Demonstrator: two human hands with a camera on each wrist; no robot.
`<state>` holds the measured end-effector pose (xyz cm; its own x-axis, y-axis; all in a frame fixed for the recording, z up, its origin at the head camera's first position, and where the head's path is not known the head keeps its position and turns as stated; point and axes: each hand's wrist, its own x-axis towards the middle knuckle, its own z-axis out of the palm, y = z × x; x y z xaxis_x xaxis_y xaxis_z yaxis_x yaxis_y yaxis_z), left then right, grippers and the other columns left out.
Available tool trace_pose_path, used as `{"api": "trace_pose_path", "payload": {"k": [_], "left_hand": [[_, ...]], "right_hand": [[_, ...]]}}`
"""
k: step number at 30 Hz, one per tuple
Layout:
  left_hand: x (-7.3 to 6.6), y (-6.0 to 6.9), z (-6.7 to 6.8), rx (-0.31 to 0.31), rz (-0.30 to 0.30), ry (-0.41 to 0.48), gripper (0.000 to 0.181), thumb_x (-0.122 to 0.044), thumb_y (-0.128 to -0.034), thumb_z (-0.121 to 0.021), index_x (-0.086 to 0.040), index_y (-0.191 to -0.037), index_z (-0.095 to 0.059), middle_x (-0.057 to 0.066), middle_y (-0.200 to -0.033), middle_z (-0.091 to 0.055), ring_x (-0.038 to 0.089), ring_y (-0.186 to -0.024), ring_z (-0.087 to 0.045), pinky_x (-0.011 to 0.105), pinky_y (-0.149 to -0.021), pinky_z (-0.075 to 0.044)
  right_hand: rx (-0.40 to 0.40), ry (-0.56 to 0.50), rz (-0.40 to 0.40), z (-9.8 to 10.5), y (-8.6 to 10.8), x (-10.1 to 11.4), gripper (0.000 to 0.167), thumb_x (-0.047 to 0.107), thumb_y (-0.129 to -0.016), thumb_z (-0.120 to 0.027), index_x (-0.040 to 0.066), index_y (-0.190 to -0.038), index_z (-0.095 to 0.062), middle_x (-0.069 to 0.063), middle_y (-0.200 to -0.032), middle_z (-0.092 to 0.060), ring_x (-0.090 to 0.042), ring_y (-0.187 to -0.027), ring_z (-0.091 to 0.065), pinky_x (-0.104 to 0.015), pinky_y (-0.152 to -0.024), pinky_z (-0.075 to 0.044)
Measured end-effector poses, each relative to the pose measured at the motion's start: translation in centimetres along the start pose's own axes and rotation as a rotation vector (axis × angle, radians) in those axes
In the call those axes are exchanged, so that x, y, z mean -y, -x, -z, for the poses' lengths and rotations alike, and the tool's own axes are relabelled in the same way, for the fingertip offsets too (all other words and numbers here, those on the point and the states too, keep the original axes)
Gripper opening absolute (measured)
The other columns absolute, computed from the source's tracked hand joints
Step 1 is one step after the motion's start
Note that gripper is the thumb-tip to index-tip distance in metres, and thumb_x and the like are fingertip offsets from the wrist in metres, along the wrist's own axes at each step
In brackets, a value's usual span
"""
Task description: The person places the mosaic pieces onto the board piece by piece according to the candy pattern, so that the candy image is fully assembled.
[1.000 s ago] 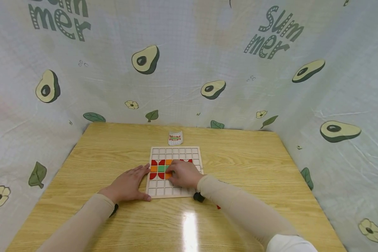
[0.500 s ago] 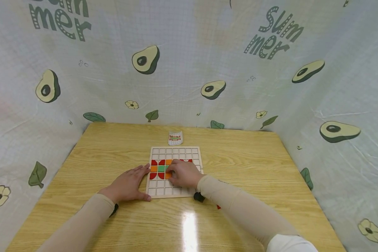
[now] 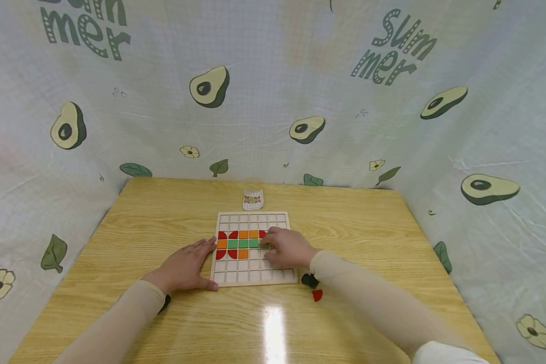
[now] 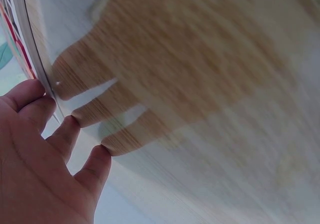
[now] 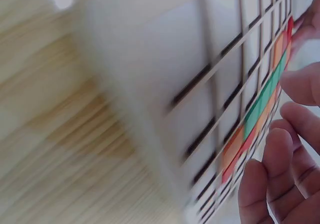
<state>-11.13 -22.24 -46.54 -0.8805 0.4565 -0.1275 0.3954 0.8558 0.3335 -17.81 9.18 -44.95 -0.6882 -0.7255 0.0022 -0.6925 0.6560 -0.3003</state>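
Note:
A pale wooden grid board (image 3: 227, 277) lies on the table, with red quarter-round tiles (image 3: 220, 254), orange square tiles (image 3: 243, 234) and green square tiles (image 3: 233, 243) set in its middle rows. My left hand (image 3: 184, 265) rests flat at the board's left edge, fingers spread, thumb by the near corner. Over the right half of the board hovers my right hand (image 3: 288, 247), its fingertips near the right end of the green row. In the right wrist view its fingers (image 5: 277, 146) are loosely bent and no tile shows between them. The hand hides some right-hand cells.
A small pattern card (image 3: 253, 199) lies behind the board. One loose red quarter-round tile (image 3: 317, 294) is on the table to the board's near right, beside a black object (image 3: 309, 279) at my right wrist. Printed cloth (image 3: 264, 101) hangs around the table.
My right hand has moved right along the board, away from the lower orange tile, uncovering more orange and green tiles. The loose red tile shows more fully. My left hand stays still.

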Motion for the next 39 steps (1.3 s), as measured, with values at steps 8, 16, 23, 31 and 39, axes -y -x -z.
{"api": "trace_pose_path", "payload": {"k": [8, 16, 23, 31, 39], "left_hand": [[0.0, -0.1, 0.0, 0.001, 0.012, -0.001, 0.112, -0.073, -0.0705, -0.074, -0.002, -0.150, -0.041, 0.013, -0.160, -0.031, 0.039, -0.143, -0.031, 0.060, -0.110, -0.030], [0.1, -0.2, -0.1, 0.003, 0.016, -0.003, 0.112, -0.074, -0.0700, -0.074, -0.003, -0.151, -0.041, 0.013, -0.159, -0.031, 0.039, -0.143, -0.031, 0.059, -0.111, -0.029], [0.1, -0.1, -0.1, 0.002, 0.013, -0.001, 0.112, -0.074, -0.0702, -0.074, -0.003, -0.151, -0.041, 0.012, -0.160, -0.031, 0.038, -0.143, -0.031, 0.059, -0.111, -0.029], [0.0, -0.1, 0.1, 0.002, 0.009, -0.004, 0.111, -0.073, -0.0707, -0.074, -0.003, -0.151, -0.041, 0.012, -0.160, -0.030, 0.038, -0.144, -0.031, 0.059, -0.111, -0.030], [-0.2, 0.0, 0.2, 0.005, 0.015, 0.005, 0.111, -0.072, -0.0708, -0.075, -0.002, -0.151, -0.041, 0.012, -0.160, -0.030, 0.038, -0.143, -0.031, 0.059, -0.111, -0.029]], "right_hand": [[-0.024, -0.044, -0.079, 1.7, 5.4, -3.5, 0.026, 0.024, -0.088, -0.073, 0.016, -0.113, -0.075, 0.005, -0.105, -0.064, -0.005, -0.065, -0.051, -0.025, -0.062, -0.047], [-0.008, -0.060, -0.124, 2.6, 10.4, -5.9, 0.027, 0.023, -0.088, -0.075, 0.014, -0.114, -0.074, 0.002, -0.104, -0.065, -0.003, -0.063, -0.048, -0.026, -0.062, -0.046], [0.034, -0.108, -0.145, 2.7, 12.7, -6.8, 0.026, 0.023, -0.086, -0.079, 0.014, -0.110, -0.075, 0.003, -0.102, -0.065, -0.001, -0.061, -0.049, -0.025, -0.059, -0.046], [0.008, -0.083, -0.136, 1.8, 12.8, -7.2, 0.023, 0.022, -0.086, -0.079, 0.017, -0.108, -0.075, 0.008, -0.099, -0.064, -0.001, -0.062, -0.048, -0.024, -0.060, -0.046], [-0.016, -0.066, -0.127, 1.4, 12.3, -7.4, 0.023, 0.022, -0.086, -0.078, 0.017, -0.108, -0.075, 0.007, -0.100, -0.064, -0.001, -0.064, -0.048, -0.025, -0.062, -0.047]]}}
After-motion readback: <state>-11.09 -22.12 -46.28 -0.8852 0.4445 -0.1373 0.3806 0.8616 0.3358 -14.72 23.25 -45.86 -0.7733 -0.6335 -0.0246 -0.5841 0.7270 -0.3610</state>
